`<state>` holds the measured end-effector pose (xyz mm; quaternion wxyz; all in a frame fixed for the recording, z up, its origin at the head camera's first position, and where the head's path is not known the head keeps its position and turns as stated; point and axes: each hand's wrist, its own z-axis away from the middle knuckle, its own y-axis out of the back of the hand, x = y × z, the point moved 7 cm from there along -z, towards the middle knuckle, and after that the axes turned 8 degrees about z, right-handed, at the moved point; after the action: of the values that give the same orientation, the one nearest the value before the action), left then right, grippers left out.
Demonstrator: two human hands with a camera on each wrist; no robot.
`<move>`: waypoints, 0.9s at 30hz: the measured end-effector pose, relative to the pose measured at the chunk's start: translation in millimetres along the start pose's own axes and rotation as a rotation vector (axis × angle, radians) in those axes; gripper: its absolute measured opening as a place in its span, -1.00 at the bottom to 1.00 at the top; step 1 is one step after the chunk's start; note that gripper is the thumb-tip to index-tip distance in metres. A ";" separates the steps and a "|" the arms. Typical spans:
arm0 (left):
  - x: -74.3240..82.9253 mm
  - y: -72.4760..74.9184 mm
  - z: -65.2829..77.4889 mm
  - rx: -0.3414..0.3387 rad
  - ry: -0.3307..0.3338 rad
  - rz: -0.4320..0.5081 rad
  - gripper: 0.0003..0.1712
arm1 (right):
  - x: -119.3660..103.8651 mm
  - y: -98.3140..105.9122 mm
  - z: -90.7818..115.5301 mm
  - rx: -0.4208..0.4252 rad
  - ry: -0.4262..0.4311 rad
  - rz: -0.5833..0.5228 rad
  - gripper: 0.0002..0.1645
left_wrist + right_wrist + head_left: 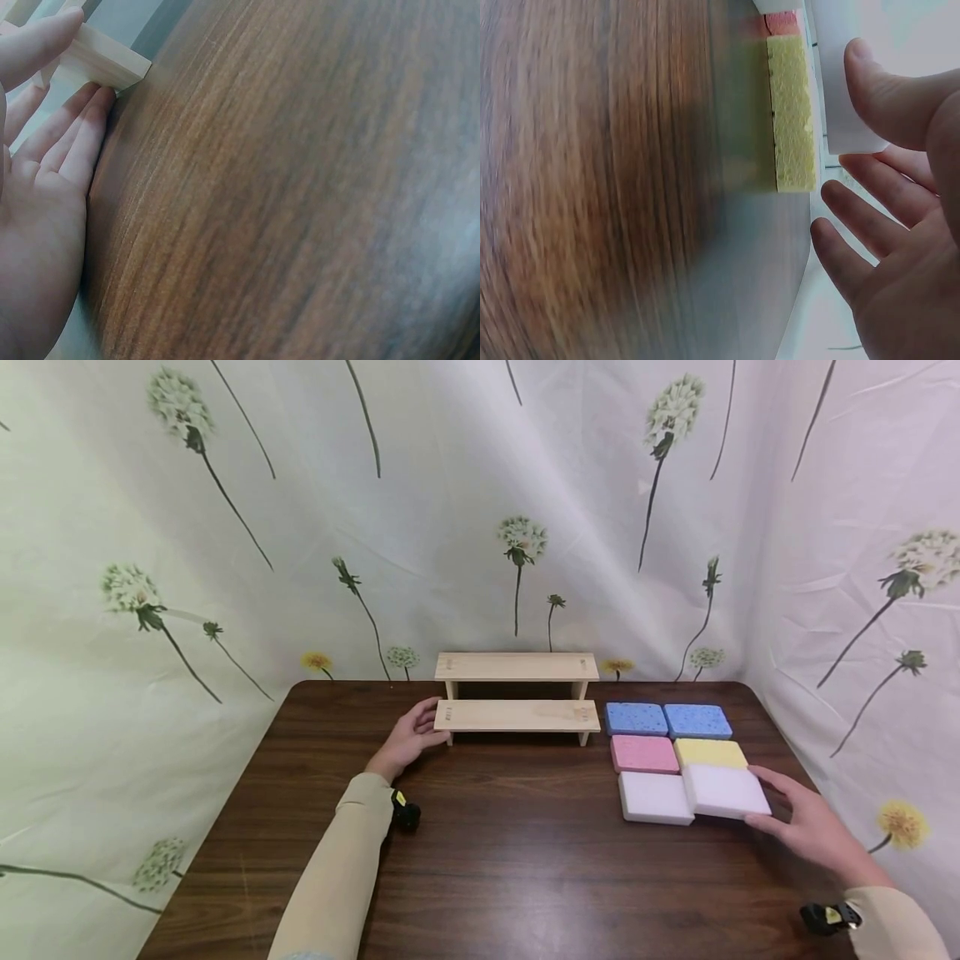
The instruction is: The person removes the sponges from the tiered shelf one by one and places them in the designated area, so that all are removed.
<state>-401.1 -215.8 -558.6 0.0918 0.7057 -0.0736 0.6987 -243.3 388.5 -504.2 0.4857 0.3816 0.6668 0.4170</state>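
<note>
In the head view my left hand [405,742] rests at the left end of a pale wooden two-tier stand [517,717], thumb toward the front. The left wrist view shows its fingers [69,146] nearly straight, with the tips right at a wooden leg [112,60]. My right hand [813,827] pinches a white sponge [726,791] by its right edge, thumb at the near corner. Raised and slightly tilted, that sponge overlaps the front of a yellow sponge [708,752]. From the right wrist, the white block [847,112] appears above the yellow one, other fingers spread below.
Another white sponge [656,798] lies just left of the held one. Behind it are a pink sponge [643,754] and two blue sponges [636,718], all flat on the dark wooden table [510,860]. A dandelion-print curtain [450,527] hangs along the back and sides.
</note>
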 end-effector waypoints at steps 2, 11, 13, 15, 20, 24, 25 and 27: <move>-0.6 -0.2 0.3 -0.001 0.001 -0.006 -0.05 | 2.7 0.5 1.7 0.000 -0.006 0.007 -0.06; -1.1 0.4 1.1 0.001 0.000 -0.009 -0.05 | 15.5 1.3 6.4 -0.002 -0.020 0.032 -0.08; -1.1 0.0 0.7 -0.001 0.001 -0.007 -0.05 | 17.3 0.5 7.7 -0.001 -0.012 0.045 -0.08; -0.8 -0.6 0.3 -0.003 0.002 -0.006 -0.04 | 19.0 -0.9 8.2 -0.006 -0.006 0.055 -0.09; 0.1 -1.7 0.9 -0.004 0.008 0.010 -0.03 | 21.2 -6.9 7.4 -0.071 -0.023 0.037 -0.07; -0.1 -0.7 1.1 0.003 0.020 0.010 -0.05 | 22.2 -11.4 7.0 -0.131 -0.051 0.036 -0.05; -0.3 -0.4 0.8 0.005 0.021 0.007 -0.05 | 22.6 -12.4 6.9 -0.144 -0.058 0.039 -0.04; -0.8 0.1 0.2 0.004 0.017 -0.003 -0.05 | 23.5 -13.8 6.3 -0.157 -0.068 0.042 -0.04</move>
<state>-401.0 -216.0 -559.4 0.0920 0.7002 -0.0703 0.7045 -244.2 406.2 -525.9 0.5277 0.3701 0.6071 0.4647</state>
